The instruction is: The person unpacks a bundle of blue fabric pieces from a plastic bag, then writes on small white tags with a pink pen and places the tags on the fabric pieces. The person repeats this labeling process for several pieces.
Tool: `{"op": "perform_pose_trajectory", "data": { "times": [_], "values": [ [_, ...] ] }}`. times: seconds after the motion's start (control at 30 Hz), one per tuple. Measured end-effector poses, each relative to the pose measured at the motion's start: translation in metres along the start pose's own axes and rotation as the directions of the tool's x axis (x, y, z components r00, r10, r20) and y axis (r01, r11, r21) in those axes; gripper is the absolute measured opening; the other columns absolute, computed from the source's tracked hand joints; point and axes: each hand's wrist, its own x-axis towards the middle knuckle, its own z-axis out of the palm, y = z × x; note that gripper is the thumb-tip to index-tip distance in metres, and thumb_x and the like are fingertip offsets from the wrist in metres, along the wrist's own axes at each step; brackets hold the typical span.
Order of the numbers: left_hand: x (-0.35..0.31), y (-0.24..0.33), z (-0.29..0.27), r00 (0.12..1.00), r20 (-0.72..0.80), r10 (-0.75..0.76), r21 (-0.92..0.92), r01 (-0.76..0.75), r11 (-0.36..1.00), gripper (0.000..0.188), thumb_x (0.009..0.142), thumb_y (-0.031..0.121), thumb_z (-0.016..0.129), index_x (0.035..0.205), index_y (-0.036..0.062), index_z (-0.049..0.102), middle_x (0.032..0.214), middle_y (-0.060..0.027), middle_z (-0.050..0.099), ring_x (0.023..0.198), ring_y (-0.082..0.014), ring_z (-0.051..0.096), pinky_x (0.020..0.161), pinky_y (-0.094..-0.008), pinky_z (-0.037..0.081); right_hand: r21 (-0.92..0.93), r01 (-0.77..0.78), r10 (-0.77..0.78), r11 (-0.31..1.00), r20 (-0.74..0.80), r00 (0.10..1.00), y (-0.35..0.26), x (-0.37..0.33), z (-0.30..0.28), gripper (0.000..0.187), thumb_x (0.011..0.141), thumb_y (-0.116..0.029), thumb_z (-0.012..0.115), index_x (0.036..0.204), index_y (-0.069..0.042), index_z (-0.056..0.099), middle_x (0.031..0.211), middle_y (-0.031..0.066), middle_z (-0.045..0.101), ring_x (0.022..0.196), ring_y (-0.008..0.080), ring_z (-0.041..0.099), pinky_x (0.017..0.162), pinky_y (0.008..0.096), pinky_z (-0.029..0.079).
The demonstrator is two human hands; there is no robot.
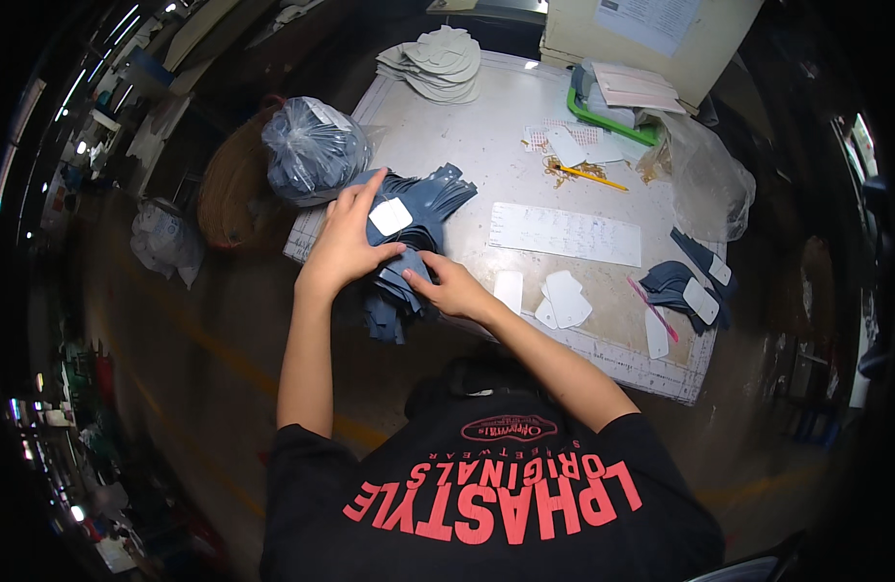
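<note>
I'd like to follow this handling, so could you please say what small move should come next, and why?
Probably the right hand should gently even the lower ends of the blue strips: they look uneven and reach past the near edge of the table, while the left hand is spread beside the white tag.

— What colour is your stack of cut pieces (430, 197)?
— Slate blue; you have a white tag (390, 216) on it.
— And your T-shirt (486, 457)?
— Black, with coral-red lettering (511, 502). Your pencil (593, 178) is yellow, your pen (653, 309) pink, the tray (612, 124) bright green, and your table (418, 136) whitish, with dark ruled marks along its border.
</note>
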Motion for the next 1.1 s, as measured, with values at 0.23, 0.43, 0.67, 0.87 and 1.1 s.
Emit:
{"op": "perform_pose_trajectory", "data": {
  "times": [0.23, 0.43, 0.67, 0.87, 1.1],
  "values": [
    [-0.024, -0.016, 0.003, 0.998, -0.057, -0.024, -0.021, 0.023, 1.000, 0.114, 0.076, 0.025, 0.100, 0.172, 0.0163, 0.040, 0.158, -0.0209, 0.054, 0.147, -0.0438, 0.051, 0.124, -0.0504, 0.043, -0.115, -0.014, 0.007, 0.993, -0.055, 0.998, -0.006, -0.006, 0.000, 0.053, 0.111, -0.045, 0.068, 0.141, -0.001, 0.070, 0.125, 0.0232, 0.075, 0.111, 0.0360, 0.073, 0.098, 0.0427, 0.058],
    [-0.044, -0.020, 0.011, 0.986, -0.152, -0.065, -0.054, 0.057, 0.997, 0.106, 0.081, 0.021, 0.097, 0.171, 0.0154, 0.042, 0.160, -0.0216, 0.052, 0.149, -0.0435, 0.049, 0.125, -0.0494, 0.042, -0.114, 0.046, -0.060, 0.992, -0.126, 0.990, -0.003, -0.058, -0.033, 0.037, 0.110, -0.033, 0.067, 0.129, -0.001, 0.074, 0.121, 0.0224, 0.073, 0.112, 0.0399, 0.071, 0.099, 0.0451, 0.058],
    [-0.066, 0.015, 0.001, 0.954, -0.300, -0.006, 0.041, 0.019, 0.999, 0.082, 0.091, 0.013, 0.087, 0.164, 0.0117, 0.051, 0.162, -0.0194, 0.051, 0.146, -0.0441, 0.050, 0.127, -0.0540, 0.038, -0.484, -0.439, 0.024, 0.757, -0.651, 0.759, 0.043, -0.203, -0.176, 0.026, 0.101, -0.015, 0.072, 0.125, -0.005, 0.074, 0.116, 0.0168, 0.071, 0.110, 0.0383, 0.069, 0.094, 0.0467, 0.057],
    [-0.068, 0.079, 0.044, 0.835, -0.499, 0.233, -0.226, -0.385, 0.895, 0.037, 0.093, -0.004, 0.070, 0.130, -0.0001, 0.067, 0.123, -0.0171, 0.074, 0.117, -0.0375, 0.068, 0.107, -0.0469, 0.053, -0.567, -0.808, 0.131, 0.162, -0.799, 0.587, 0.069, -0.296, -0.229, 0.022, 0.102, -0.020, 0.071, 0.121, -0.010, 0.068, 0.117, 0.0142, 0.070, 0.114, 0.0380, 0.068, 0.094, 0.0555, 0.053],
    [-0.060, 0.154, 0.143, 0.905, -0.105, 0.411, -0.622, -0.382, 0.683, 0.025, 0.098, 0.000, 0.068, 0.122, 0.0026, 0.074, 0.119, -0.0176, 0.074, 0.114, -0.0358, 0.070, 0.102, -0.0436, 0.054, -0.586, -0.771, 0.011, 0.249, -0.795, 0.607, 0.078, -0.292, -0.229, 0.012, 0.103, -0.018, 0.068, 0.112, -0.010, 0.066, 0.106, 0.0111, 0.073, 0.106, 0.0376, 0.071, 0.090, 0.0559, 0.052]
  ]
}}
